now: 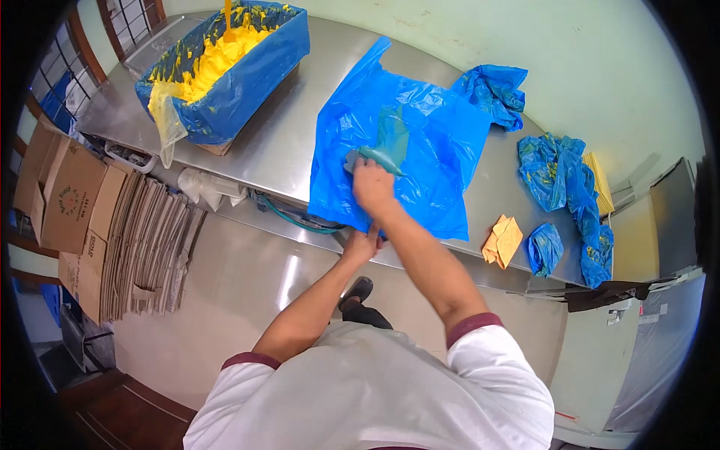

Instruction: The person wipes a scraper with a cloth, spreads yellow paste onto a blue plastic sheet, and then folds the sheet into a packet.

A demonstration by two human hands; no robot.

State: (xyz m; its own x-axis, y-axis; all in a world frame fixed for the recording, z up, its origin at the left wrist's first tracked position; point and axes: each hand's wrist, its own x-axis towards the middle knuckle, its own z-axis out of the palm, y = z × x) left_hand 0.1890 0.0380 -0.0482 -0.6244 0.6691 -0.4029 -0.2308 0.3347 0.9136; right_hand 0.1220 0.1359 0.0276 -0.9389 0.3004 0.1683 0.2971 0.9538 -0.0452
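A blue plastic bag (pixel 427 127) lies spread flat on the steel table, with a greenish smeared patch (pixel 391 135) near its middle. My right hand (pixel 373 184) presses down on the bag, fingers closed over a greyish flat piece (pixel 352 160) at the lower end of that patch. I cannot tell what kind of thing the piece is. At the table's front edge, my left hand (pixel 363 244) grips the near edge of the blue bag, just below my right wrist.
A blue-lined box (pixel 259 94) of yellow creamy stuff, with an orange-yellow utensil (pixel 229 22) in it, stands at the table's (pixel 300 112) left. Crumpled blue bags (pixel 541 169) and a folded orange cloth (pixel 502 241) lie at right. Flattened cardboard (pixel 154 240) is stacked on the floor.
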